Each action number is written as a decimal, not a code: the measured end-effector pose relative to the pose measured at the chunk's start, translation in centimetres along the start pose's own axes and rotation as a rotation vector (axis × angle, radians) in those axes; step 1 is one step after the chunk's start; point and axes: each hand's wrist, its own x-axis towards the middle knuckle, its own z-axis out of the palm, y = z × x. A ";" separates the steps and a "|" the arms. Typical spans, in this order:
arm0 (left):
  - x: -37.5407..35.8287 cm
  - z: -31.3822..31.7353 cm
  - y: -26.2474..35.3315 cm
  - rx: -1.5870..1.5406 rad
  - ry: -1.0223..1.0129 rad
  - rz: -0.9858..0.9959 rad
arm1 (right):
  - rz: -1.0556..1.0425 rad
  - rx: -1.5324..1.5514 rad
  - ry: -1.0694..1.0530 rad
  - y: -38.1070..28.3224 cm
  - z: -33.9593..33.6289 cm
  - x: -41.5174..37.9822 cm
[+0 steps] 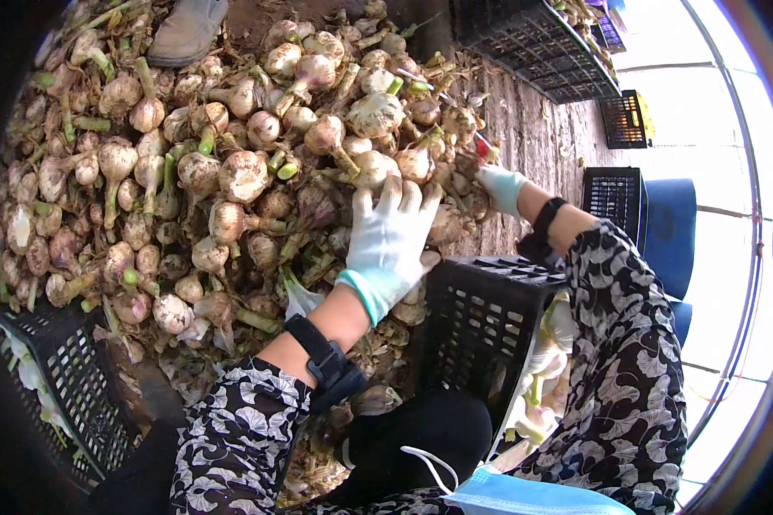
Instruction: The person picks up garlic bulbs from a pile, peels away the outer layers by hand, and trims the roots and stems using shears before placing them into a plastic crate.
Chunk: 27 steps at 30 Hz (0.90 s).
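My left hand (391,236), in a white glove with a mint cuff, reaches over the garlic pile, palm down. Its fingers are stretched out and slightly apart, with the tips against a dirty garlic bulb (374,169). Further right, my right hand (500,187), gloved too, is closed at the pile's edge. A small red part (483,148) of something shows just beyond its fingers; I cannot make out its kind. Garlic bulbs (245,176) with cut stems and soil on them lie heaped around both hands.
A black crate (481,318) with peeled-looking garlic stands between my arms. Another crate (77,386) sits at lower left. More black crates (541,43) and a blue barrel (668,232) line the right side. A shoe (187,33) rests at the pile's top.
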 end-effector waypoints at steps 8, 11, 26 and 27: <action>-1.6 -0.1 -0.7 0.125 -0.051 0.039 | -0.179 0.222 0.245 -1.4 2.7 0.1; -4.3 -0.3 -2.3 0.030 0.041 0.061 | -0.260 0.213 0.228 -3.6 0.6 0.0; -16.3 -3.3 -9.2 0.038 0.416 -0.384 | -0.729 -0.288 -0.289 -18.9 -13.0 -1.4; -16.2 -3.7 -9.0 0.014 0.436 -0.447 | -0.881 -0.332 -0.125 -18.7 -13.9 -0.7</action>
